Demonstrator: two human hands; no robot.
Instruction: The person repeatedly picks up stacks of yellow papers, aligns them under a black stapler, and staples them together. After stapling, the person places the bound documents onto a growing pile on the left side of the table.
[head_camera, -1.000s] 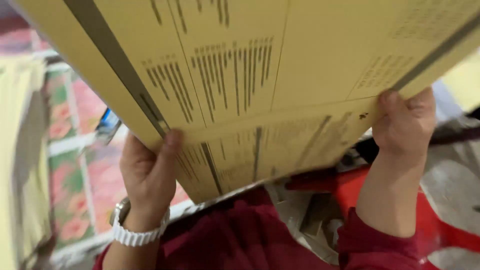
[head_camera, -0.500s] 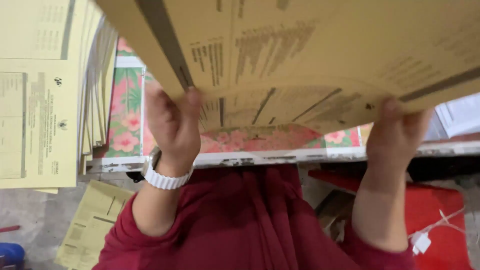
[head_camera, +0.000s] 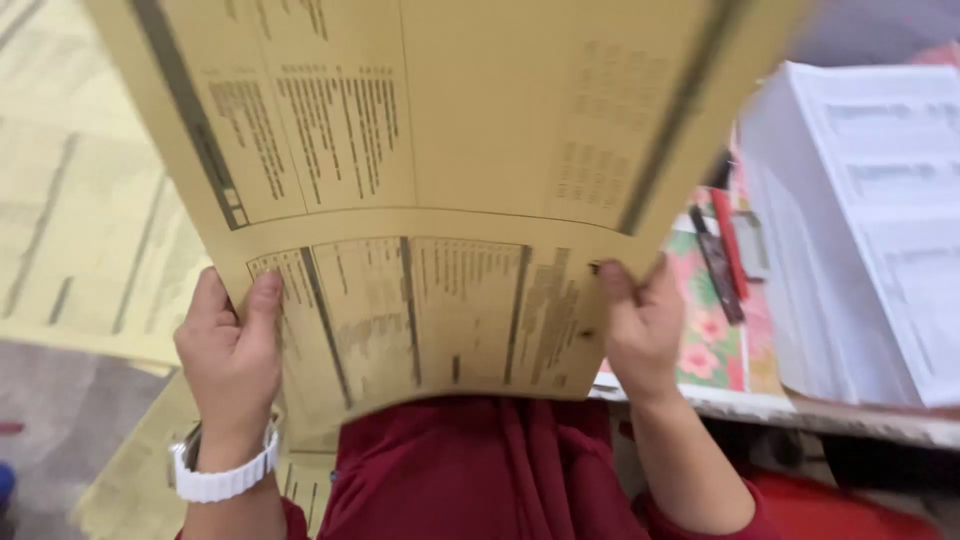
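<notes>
yellow printed sheet (head_camera: 420, 190): left hand (head_camera: 228, 365) pinching edge at 8 o'clock, right hand (head_camera: 640, 330) pinching at 4 o'clock; white paper stack (head_camera: 870, 220) at 3 o'clock.

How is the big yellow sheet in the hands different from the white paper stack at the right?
The yellow sheet is tan-yellow, single and held up by the left hand and right hand; the white paper stack is white, thick and rests on the table. Both carry printed columns.
</notes>
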